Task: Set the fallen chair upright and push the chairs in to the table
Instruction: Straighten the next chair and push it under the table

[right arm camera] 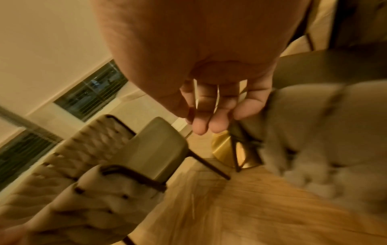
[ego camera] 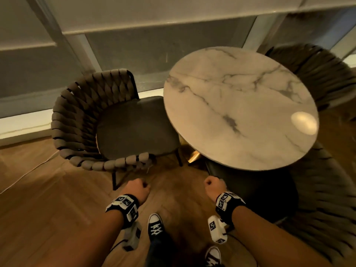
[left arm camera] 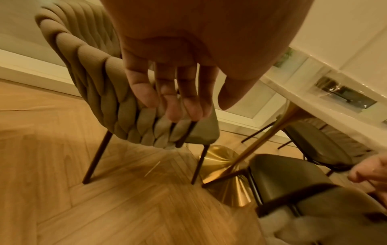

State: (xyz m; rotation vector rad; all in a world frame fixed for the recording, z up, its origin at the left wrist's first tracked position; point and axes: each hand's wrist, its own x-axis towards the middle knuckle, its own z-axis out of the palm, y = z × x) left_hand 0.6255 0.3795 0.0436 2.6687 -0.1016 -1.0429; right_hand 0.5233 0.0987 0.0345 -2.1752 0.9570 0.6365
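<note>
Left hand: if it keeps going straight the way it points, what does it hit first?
Probably the woven armrest of the upright chair, just ahead of the left hand; depth unclear, it might pass over it.

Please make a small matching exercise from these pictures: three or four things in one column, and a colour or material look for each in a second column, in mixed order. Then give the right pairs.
Things:
1. table top
2. table base
3. chair back
4. floor

Looks:
A. woven padded straps
B. white marble with grey veins
C. wood in herringbone pattern
D. shiny gold metal

Pairs: 1-B, 2-D, 3-A, 4-C
</note>
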